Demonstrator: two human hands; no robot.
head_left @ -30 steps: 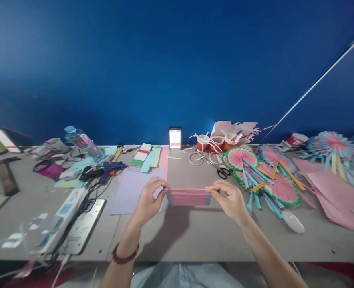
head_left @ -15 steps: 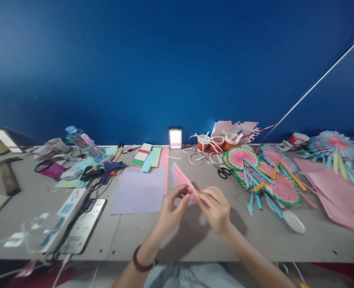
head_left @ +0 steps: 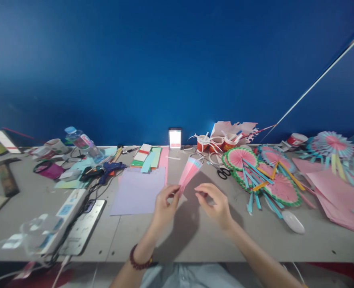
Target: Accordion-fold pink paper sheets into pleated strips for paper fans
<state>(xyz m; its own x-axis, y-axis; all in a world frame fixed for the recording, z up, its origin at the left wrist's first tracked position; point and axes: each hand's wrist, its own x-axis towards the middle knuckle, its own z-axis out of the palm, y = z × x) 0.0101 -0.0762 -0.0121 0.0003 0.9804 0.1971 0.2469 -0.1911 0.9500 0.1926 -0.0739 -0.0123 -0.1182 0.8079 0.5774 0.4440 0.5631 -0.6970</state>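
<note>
Pinching the lower end of the pleated pink paper (head_left: 190, 170), the left hand (head_left: 164, 204) holds it slanting up and away, fingertips clamped on it. Just beside it the right hand (head_left: 215, 202) hovers, fingers loosely apart, touching nothing. A lilac sheet (head_left: 139, 190) lies left of the left hand.

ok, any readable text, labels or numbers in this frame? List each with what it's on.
None legible.
water bottle: printed label, too blurred to read.
power strip: blue markings, too blurred to read.
red paper cups: print too small to read.
upright card at the back: blurred out.
pleated pink paper in the left hand: no print visible.
</note>
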